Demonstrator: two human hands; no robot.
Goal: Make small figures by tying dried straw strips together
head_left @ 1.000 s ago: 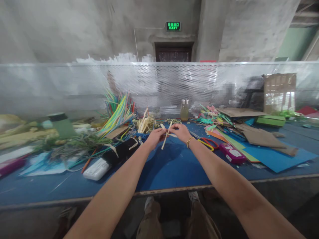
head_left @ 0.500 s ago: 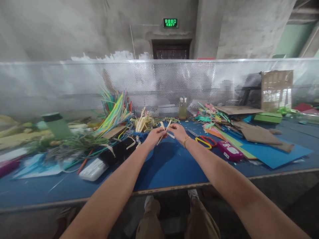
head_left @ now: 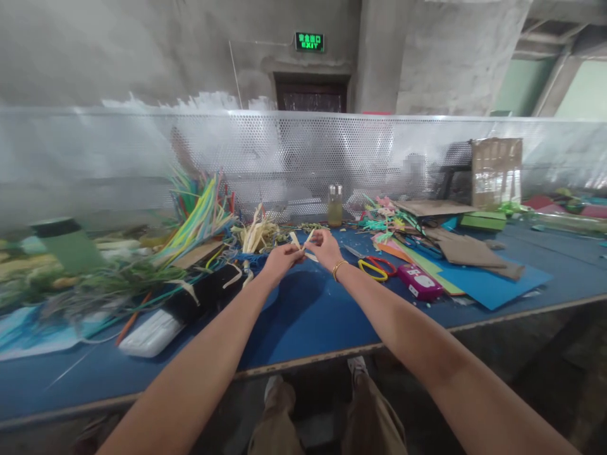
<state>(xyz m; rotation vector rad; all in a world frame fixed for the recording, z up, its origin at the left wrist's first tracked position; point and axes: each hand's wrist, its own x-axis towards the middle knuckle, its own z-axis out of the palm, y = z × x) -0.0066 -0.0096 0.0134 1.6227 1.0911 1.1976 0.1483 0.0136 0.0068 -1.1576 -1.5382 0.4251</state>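
Over the middle of the blue table, my left hand pinches pale, flat, husk-like strips between thumb and fingers. My right hand, with a gold bracelet at the wrist, is closed on the same strips from the other side. The strips cross between my fingertips, with short ends sticking up and one pointing right; the crossing itself is partly hidden by fingers. Just behind my left hand lies a bunch of similar pale strips. Scissors with yellow and red handles rest to the right of my right hand.
Left stand colourful pipe cleaners, a green bottle and a white object. A small jar stands behind my hands. To the right lie a purple case, blue paper and cardboard. A perforated metal screen borders the back.
The view has turned slightly right, so everything sits further left. Both hands stay together on the strips; the end that hung below my left hand no longer shows.
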